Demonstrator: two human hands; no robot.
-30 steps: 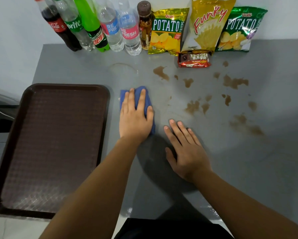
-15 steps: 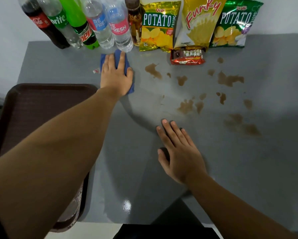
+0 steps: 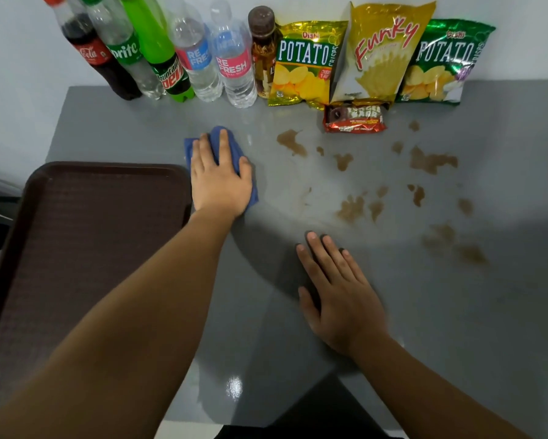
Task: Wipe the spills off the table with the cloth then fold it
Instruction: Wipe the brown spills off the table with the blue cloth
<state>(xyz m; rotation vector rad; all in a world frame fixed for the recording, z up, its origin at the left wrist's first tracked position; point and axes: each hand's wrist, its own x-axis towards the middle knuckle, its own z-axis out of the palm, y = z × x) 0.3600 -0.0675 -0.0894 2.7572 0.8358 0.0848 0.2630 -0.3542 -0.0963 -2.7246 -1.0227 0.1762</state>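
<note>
A bunched blue cloth (image 3: 214, 141) lies on the grey table (image 3: 425, 312), just right of the tray's far corner. My left hand (image 3: 220, 179) presses down on it, fingers over the cloth, hiding most of it. Brown spills (image 3: 293, 143) spread over the table to the right of the cloth, with bigger patches (image 3: 431, 161) further right and fainter ones (image 3: 453, 242) nearer me. My right hand (image 3: 339, 293) rests flat on the table with fingers spread, holding nothing, below the spills.
A dark brown tray (image 3: 85, 248) fills the left side. Several drink bottles (image 3: 203, 58) and snack bags (image 3: 380, 52) line the back wall, with a small red snack pack (image 3: 355, 118) in front of them. The table's near edge is below my arms.
My left hand pushed the cloth away toward the bottles, then drew it back toward me beside the tray corner. My right hand stayed flat in place.
</note>
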